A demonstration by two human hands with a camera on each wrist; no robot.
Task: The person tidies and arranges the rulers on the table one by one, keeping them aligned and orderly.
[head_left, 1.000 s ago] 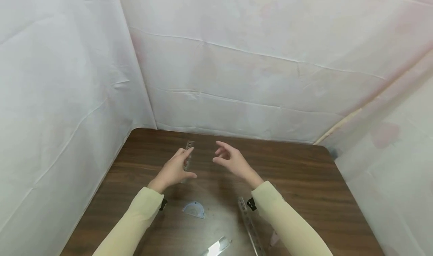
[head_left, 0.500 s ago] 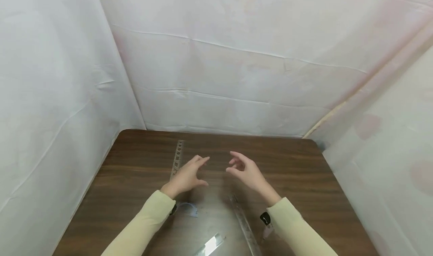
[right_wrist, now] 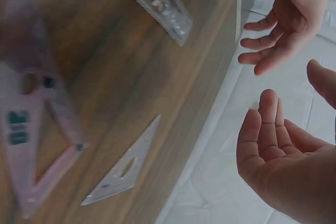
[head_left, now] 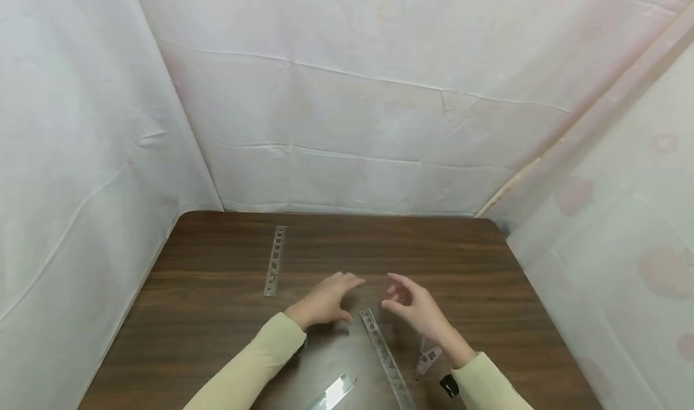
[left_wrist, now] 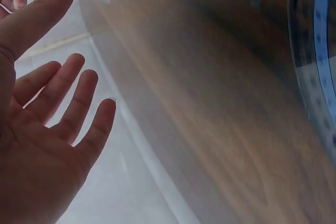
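Head view: your left hand and right hand hover palm to palm above the table, fingers relaxed, holding nothing. A clear ruler lies just below and between them, probably next within reach. A second ruler lies left of your left hand, well apart. A pink set square sits under your right wrist. Compared with half a second ago, both hands sit lower and nearer you, clear of the far ruler.

Left wrist view: fingers spread straight, empty; a protractor edge lies right of the palm.

Right wrist view: right hand loosely cupped, empty; a clear set square lies to its left.
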